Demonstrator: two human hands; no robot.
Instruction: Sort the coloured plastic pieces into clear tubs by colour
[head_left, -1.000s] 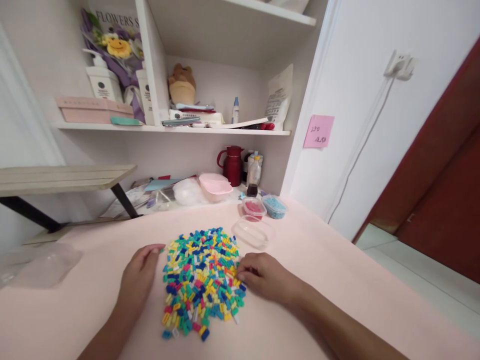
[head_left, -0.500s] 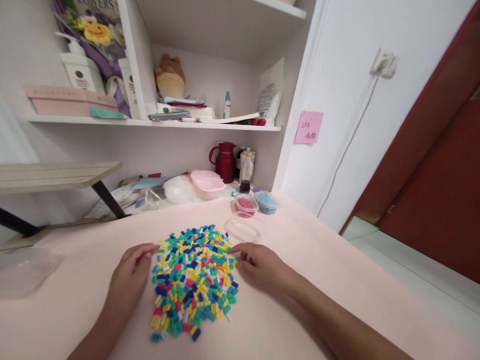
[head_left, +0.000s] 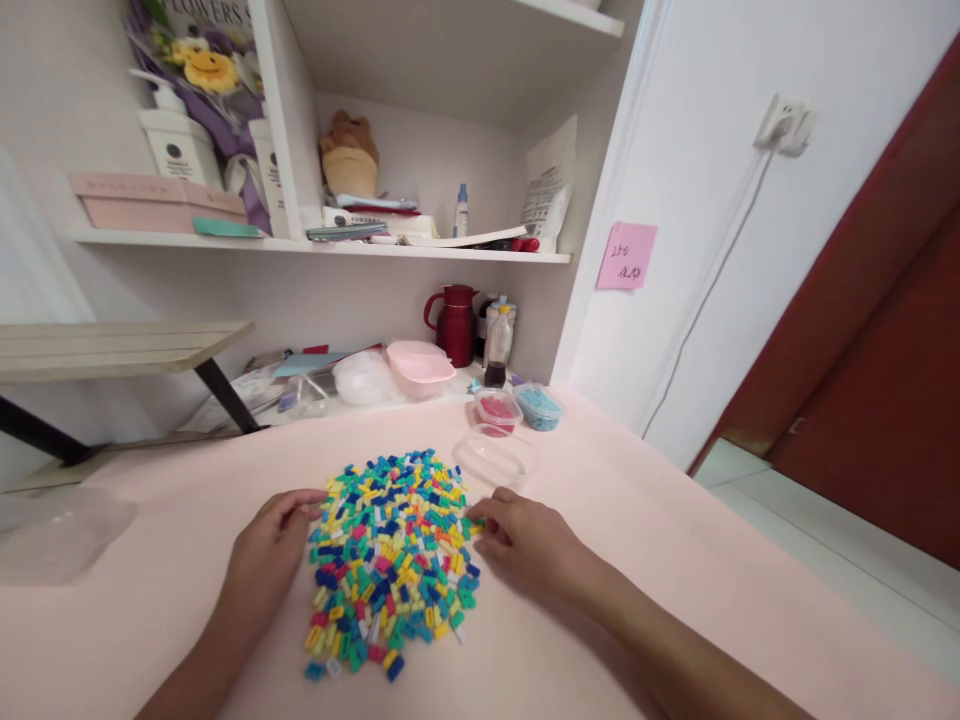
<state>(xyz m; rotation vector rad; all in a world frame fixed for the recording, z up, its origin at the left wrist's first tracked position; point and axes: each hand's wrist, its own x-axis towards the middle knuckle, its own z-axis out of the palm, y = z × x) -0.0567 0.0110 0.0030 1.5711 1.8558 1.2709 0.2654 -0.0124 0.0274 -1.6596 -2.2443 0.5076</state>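
Note:
A wide, flat pile of small plastic bricks [head_left: 394, 550] in blue, green, yellow, red, white and orange is spread over the pink tabletop [head_left: 600, 640]. At its left edge is my left hand [head_left: 274, 545], fingertips touching the outermost bricks and fingers loosely bent, with no brick visible in them. My right hand [head_left: 525, 535] lies at the opposite edge, index finger and thumb apart beside the bricks. Just beyond the right hand sits a clear plastic lid or shallow tray [head_left: 495, 458].
Farther back stand a tub of red pieces [head_left: 498, 408] and a tub of light blue pieces [head_left: 538, 408]. Behind are a pink bowl [head_left: 420, 370], a dark red jug [head_left: 455, 328] and a bottle [head_left: 496, 350]. A clear container [head_left: 60, 535] lies far left, below a raised wooden stand [head_left: 112, 350].
The whole view has shifted slightly to the right. My right index finger has drawn back a little and bent more; the left hand stays at the pile's edge.

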